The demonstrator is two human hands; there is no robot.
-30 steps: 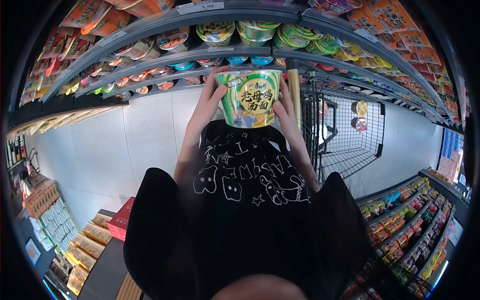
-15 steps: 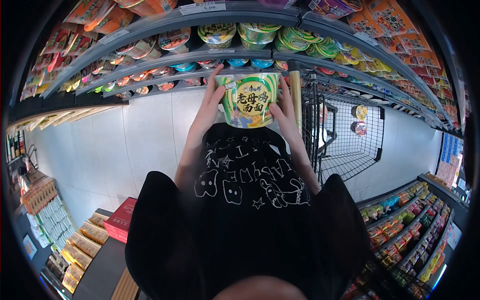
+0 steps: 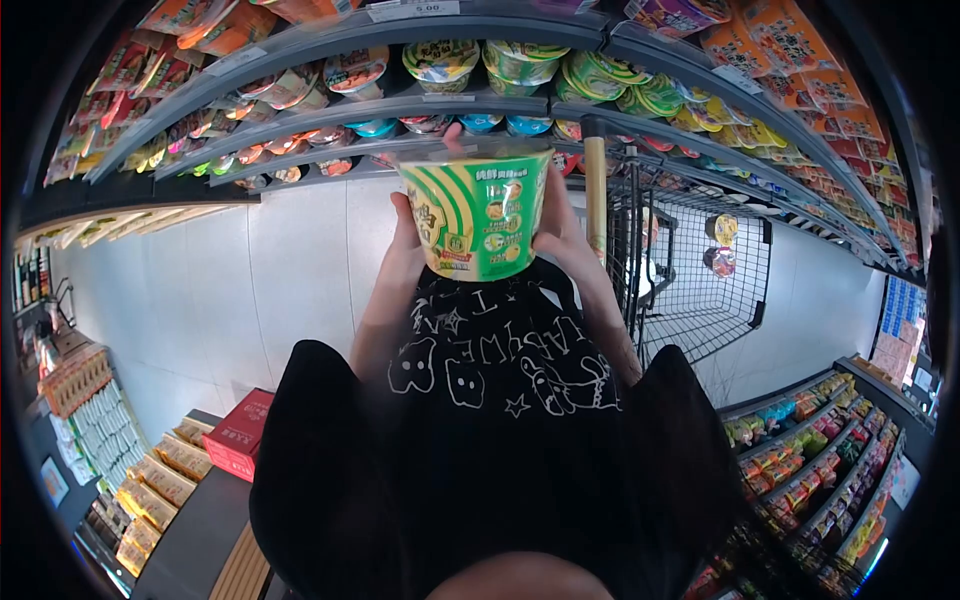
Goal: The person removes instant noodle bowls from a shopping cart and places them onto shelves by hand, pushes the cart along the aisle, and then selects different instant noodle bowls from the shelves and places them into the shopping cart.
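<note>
Store aisle w/ pale tiled floor (image 3: 300, 270); shelf unit (image 3: 500, 105) curves across the top of the view, tiers packed w/ tubs + bagged packs. Price tag (image 3: 415, 10) on an upper shelf edge reads 5.00. Another rack (image 3: 820, 450) of colorful packs stands lower right; dark desk (image 3: 195, 520) lower left, w/ red box (image 3: 240, 435) at its far R corner & yellowish packs (image 3: 160, 490) along its L side.

Green-and-yellow cup (image 3: 480, 220) is held up in the air, btwn the black top (image 3: 500, 440) and the shelf's front edges, apart from the desk. L hand (image 3: 403, 240) grips its L side, thumb on the wall, a fingertip showing past the lid; R hand (image 3: 565, 225) is on the R side. Both hands are thus full, spread to cup width. Printed side w/ small pics faces the camera; lid end is toward the shelf.

Wire cart (image 3: 695, 270) stands just R of the R forearm, its tan handle (image 3: 594, 190) near the R hand, so that side is tight. Two tubs (image 3: 721, 245) sit inside, near the basket's middle. Open floor: wide patch L of the L arm, btwn shelf edge & desk; narrower strip btwn cart & the R-hand rack.
</note>
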